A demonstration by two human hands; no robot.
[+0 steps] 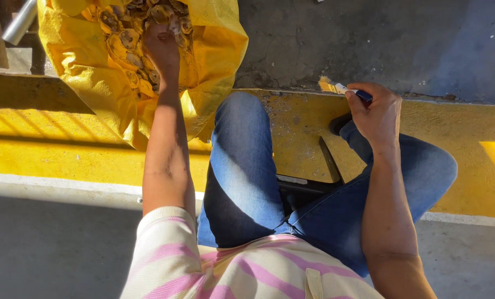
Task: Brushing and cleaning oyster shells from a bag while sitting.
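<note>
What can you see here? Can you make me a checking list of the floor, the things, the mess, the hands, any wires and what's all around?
Surface: yellow painted strip across grey concrete floor.
Job's things: open yellow sack full of small round shells; small knife with a blue handle.
Clutter: metal pipe at top left.
Grippers: left hand reaches into the sack, on the shells; right hand grips the knife.
Cables: nothing seen.
Surroundings: blue jeans, pink-striped shirt, strong sun, long shadows.

An outdoor work yard: cracked concrete ground point(325, 39) beyond a yellow-painted curb point(48, 144), a metal pipe point(19, 22) beside it.
</note>
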